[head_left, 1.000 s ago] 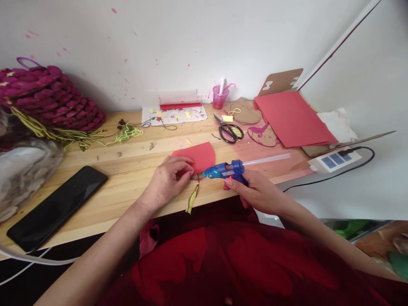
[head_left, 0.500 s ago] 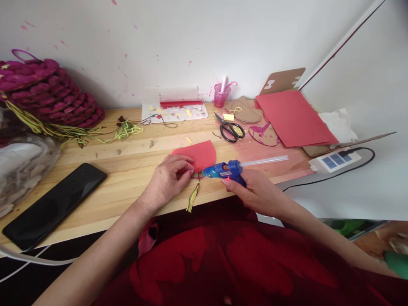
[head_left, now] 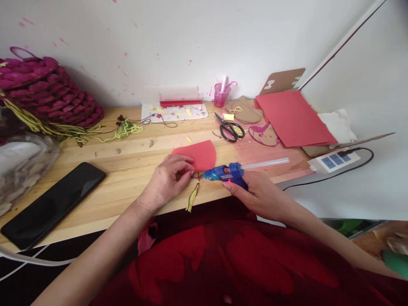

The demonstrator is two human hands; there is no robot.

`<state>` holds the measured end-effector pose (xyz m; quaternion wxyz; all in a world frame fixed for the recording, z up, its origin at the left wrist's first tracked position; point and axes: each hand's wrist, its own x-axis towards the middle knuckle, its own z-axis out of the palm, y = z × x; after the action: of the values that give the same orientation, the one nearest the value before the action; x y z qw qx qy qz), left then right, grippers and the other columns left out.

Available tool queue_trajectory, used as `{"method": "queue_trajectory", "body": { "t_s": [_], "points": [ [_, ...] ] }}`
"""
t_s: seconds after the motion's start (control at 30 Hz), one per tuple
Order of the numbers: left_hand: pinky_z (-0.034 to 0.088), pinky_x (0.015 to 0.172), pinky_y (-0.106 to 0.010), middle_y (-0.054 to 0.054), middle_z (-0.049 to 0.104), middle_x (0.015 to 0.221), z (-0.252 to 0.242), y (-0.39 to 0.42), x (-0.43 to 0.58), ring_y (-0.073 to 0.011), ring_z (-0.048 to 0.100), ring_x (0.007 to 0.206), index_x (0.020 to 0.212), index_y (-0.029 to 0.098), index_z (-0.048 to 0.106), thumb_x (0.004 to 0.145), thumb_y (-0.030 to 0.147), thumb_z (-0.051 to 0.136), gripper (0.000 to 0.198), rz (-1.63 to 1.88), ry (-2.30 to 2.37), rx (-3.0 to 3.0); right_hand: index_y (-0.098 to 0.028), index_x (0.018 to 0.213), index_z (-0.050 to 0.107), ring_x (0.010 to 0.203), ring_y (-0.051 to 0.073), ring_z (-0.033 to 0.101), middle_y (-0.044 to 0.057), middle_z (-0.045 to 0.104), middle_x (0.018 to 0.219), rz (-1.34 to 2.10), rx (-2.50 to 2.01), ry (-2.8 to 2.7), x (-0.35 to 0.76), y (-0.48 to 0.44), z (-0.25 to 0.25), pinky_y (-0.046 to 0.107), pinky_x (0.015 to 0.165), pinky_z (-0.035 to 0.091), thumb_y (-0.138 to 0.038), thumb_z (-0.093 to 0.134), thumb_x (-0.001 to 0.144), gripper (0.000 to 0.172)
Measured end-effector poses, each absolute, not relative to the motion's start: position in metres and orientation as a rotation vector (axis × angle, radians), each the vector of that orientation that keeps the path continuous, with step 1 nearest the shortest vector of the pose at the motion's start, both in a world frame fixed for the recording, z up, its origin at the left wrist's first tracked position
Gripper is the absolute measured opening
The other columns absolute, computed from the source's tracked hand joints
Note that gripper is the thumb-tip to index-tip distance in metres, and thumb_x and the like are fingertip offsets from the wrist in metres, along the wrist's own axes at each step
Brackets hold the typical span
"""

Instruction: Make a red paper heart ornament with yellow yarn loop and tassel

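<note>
My right hand is wrapped round the handle of a blue glue gun, its red light lit. A clear glue stick sticks out of the gun's back end. The nozzle points left, close to the lower edge of a red paper piece with rounded ends. At that paper's lower left edge, my left hand has thumb and fingers pinched together, holding it on the wood. A small yellow and dark green tassel hangs below the paper, just right of my left fingertips. Whether glue is coming out cannot be made out.
Black-handled scissors lie behind the glue gun. Red card sheets and a power strip are at the right. On the left are a black phone, a plastic bag and a purple woven piece. A pink cup stands by the wall.
The glue gun has shifted very slightly, its back end tipping a little downward. My left hand, the red paper and the tassel stay almost where they were.
</note>
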<state>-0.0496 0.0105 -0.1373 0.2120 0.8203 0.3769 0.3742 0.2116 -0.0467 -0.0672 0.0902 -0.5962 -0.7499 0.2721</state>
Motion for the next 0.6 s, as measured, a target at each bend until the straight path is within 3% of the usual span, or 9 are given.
{"method": "queue_trajectory", "body": {
  "t_s": [0.6],
  "points": [
    [0.052, 0.099, -0.040, -0.009, 0.075, 0.111, -0.1361, 0.0102, -0.0499, -0.0211, 0.069, 0.107, 0.089, 0.018, 0.073, 0.092, 0.014, 0.062, 0.013, 1.054, 1.016, 2.303, -0.023, 0.071, 0.046, 0.060, 0.016, 0.044, 0.003, 0.058, 0.068, 0.778, -1.802, -2.271, 0.2151, -0.0505, -0.0651, 0.031, 0.058, 0.028, -0.059, 0.043, 0.099, 0.046]
  ]
}}
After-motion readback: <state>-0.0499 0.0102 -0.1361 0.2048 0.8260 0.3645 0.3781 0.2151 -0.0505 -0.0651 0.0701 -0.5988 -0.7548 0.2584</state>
